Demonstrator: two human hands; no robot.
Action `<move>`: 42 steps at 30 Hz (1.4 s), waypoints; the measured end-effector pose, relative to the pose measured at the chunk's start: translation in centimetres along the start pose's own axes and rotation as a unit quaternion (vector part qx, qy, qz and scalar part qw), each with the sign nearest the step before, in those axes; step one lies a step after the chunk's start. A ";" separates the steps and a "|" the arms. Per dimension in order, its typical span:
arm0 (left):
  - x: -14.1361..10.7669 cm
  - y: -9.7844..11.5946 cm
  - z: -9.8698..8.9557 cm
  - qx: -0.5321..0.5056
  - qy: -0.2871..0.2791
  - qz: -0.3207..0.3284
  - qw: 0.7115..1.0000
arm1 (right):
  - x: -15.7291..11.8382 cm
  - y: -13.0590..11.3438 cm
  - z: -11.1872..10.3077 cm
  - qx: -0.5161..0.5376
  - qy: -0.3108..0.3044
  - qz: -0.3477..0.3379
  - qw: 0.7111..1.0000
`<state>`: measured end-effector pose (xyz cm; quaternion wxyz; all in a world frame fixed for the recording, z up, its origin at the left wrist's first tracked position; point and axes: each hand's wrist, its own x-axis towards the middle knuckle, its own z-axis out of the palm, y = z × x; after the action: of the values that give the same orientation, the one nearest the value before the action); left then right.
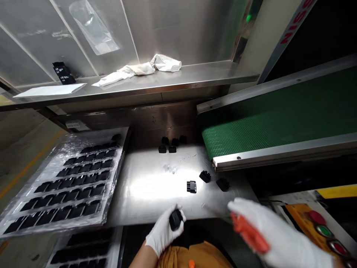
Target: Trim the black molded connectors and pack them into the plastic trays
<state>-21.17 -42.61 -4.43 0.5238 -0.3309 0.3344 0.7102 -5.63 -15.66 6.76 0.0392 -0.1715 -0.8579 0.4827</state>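
My left hand (166, 230), in a white glove, is closed around a black plastic part (175, 219) at the front edge of the steel table (150, 201). To the right, my right hand (264, 230), gloved too and blurred by motion, holds a red-orange tool (249, 232) whose exact kind I cannot make out. Just beyond my hands lie a black part with prongs (191, 186), another black part (205, 176) and a third (222, 184). Several more black parts (172, 149) stand farther back.
A plastic-covered tray (111, 197) with rows of black parts is at left. A green conveyor (279, 115) slopes in from the right, above a control box (304, 219) with buttons. White cloths (139, 69) lie on a steel shelf (195, 76) at the back.
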 end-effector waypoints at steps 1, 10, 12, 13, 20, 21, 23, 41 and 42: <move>-0.1 -0.8 -0.7 0.016 0.005 -0.019 1.000 | -0.9 -0.4 1.6 -0.032 -0.098 0.010 0.995; 4.9 -4.2 -6.6 0.072 0.238 -0.036 0.968 | -3.0 3.5 9.6 -0.279 -0.369 0.043 0.886; 5.9 -4.7 -7.5 0.065 0.254 -0.045 0.964 | -2.7 4.3 10.2 -0.298 -0.373 0.036 0.878; 6.3 -4.9 -7.8 0.062 0.255 -0.049 0.964 | -2.5 4.5 10.4 -0.303 -0.380 0.036 0.873; 6.6 -5.8 -9.6 0.055 0.244 -0.009 0.968 | -1.8 4.1 10.9 -0.331 -0.414 0.061 0.846; 6.6 -5.8 -9.8 0.055 0.237 0.000 0.970 | -1.8 4.1 10.8 -0.328 -0.418 0.065 0.845; 6.9 -5.8 -9.9 0.060 0.223 0.007 0.973 | -1.7 4.2 10.6 -0.320 -0.423 0.073 0.845; 6.6 -6.3 -11.1 0.391 0.071 0.109 0.911 | 0.7 5.1 9.6 -0.310 -0.446 0.114 0.832; 6.5 -6.2 -11.2 0.425 0.064 0.124 0.894 | 1.0 5.2 9.5 -0.310 -0.448 0.115 0.831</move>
<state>-15.40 -47.00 -16.83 0.5001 -0.0770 0.6753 0.5366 -7.43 -20.62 -2.81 -0.4605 -0.0371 -0.8601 0.2165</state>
